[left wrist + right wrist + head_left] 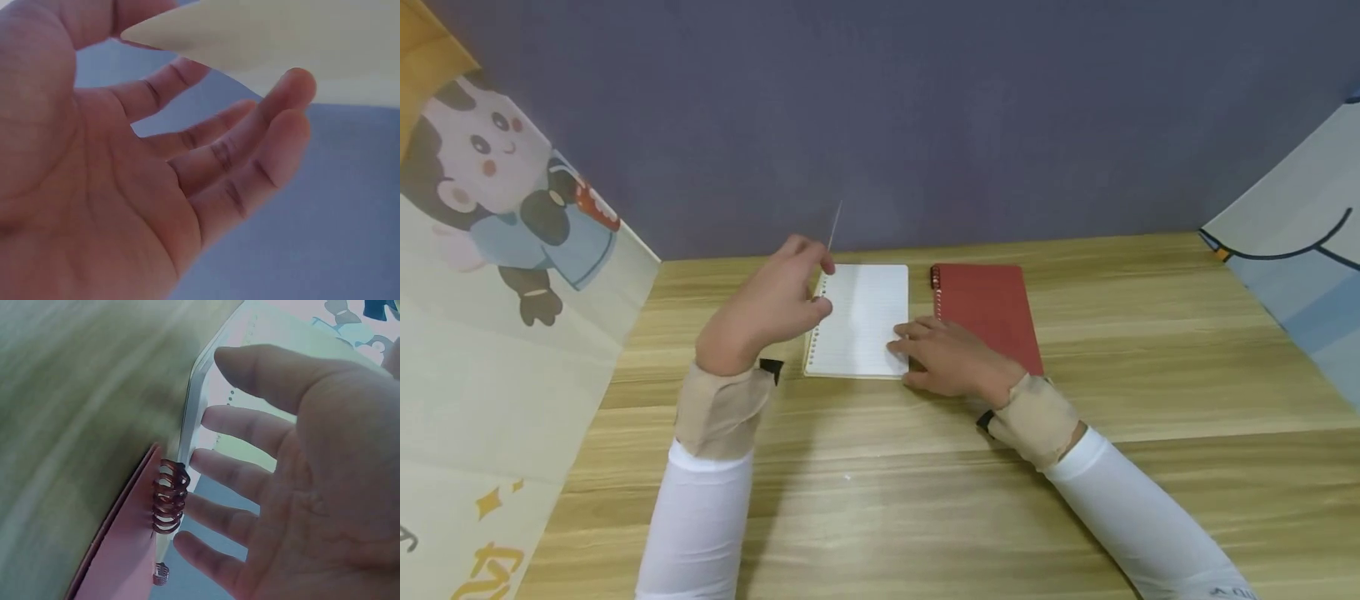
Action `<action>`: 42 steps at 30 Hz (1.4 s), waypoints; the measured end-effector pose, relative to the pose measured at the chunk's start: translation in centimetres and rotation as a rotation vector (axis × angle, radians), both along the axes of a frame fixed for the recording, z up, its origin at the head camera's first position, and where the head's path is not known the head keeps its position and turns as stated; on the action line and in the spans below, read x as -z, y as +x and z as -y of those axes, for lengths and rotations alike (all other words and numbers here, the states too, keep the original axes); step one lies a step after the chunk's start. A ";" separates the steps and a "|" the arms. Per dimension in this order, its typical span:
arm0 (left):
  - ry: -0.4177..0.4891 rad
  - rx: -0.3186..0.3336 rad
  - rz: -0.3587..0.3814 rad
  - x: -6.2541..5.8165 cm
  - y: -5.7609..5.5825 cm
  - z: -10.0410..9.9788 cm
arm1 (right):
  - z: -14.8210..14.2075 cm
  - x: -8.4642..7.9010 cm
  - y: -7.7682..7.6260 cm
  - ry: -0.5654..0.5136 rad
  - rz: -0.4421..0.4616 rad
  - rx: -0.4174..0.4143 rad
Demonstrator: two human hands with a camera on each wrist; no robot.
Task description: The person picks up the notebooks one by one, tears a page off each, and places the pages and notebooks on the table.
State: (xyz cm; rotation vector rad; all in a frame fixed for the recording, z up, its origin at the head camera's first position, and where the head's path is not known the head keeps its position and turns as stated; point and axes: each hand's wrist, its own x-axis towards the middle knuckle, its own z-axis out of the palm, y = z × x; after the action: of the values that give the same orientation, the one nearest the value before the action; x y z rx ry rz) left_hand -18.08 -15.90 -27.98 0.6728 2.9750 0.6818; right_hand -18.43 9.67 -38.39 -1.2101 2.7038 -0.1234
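A stack of white lined loose-leaf paper [865, 325], punched with holes down its left side, lies on the table. At its left edge, my left hand [775, 296] holds a raised sheet of paper [835, 223], seen nearly edge-on. In the left wrist view that pale sheet [262, 44] passes between the thumb and fingers of the left hand [137, 156]. My right hand [951, 354] rests its spread fingertips along the stack's right edge. The right wrist view shows this hand [275, 469] with fingers straight beside the stack's edge.
A red notebook cover [985, 304] with a dark spiral binding [169, 497] lies just right of the stack, partly under my right hand. Behind the wooden table [880, 500] rises a grey-blue panel [887, 125]. Cartoon-printed panels [497, 192] stand at both sides.
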 end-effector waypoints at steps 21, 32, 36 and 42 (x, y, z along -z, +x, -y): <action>-0.073 -0.224 0.234 2.4 -1.9 10.1 | 0.3 0.6 -0.4 -0.058 -0.095 0.033; -0.102 -0.279 0.523 5.0 -2.6 12.3 | 0.2 0.2 -0.6 -0.059 -0.100 0.015; -0.111 -0.264 0.532 5.4 -2.9 12.1 | 0.2 0.3 -0.7 -0.070 -0.114 0.003; -0.130 -0.254 0.490 5.6 -3.2 10.3 | 0.2 0.4 -0.8 -0.069 -0.111 0.002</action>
State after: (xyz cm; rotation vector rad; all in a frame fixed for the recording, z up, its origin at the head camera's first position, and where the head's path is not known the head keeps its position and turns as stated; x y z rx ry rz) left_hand -21.29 -26.21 -33.54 0.0941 2.6289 0.5566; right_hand -19.21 9.44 -38.80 -1.2693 2.8172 -0.1554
